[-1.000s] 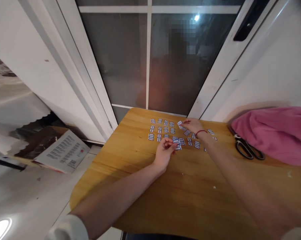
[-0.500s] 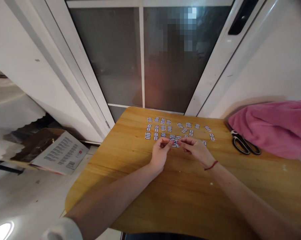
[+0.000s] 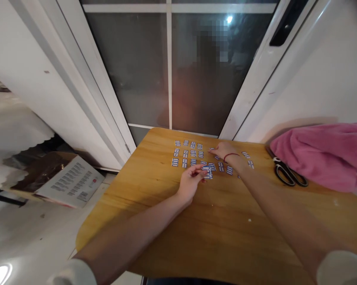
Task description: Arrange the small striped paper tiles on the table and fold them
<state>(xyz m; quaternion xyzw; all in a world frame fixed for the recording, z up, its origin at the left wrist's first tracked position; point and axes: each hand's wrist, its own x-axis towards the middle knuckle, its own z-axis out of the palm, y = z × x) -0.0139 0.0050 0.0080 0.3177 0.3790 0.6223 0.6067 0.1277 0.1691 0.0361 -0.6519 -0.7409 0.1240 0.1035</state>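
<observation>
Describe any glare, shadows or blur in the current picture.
Head view: a bright spot glares in the door glass, with a pixelated patch beside it; head view: a white glare sits on the floor, bottom left; head view: the table darkens around the left arm; head view: the cards' fine markings look too small and soft to read.

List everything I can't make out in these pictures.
All in the head view:
Fine print on the small cards: too small.
How many cards the left hand holds: its fingers partly cover them.
Cards beneath the right hand: hidden by it.
Blades of the scissors: mostly hidden by the pink cloth.
Contents of the cardboard box: too dim.
</observation>
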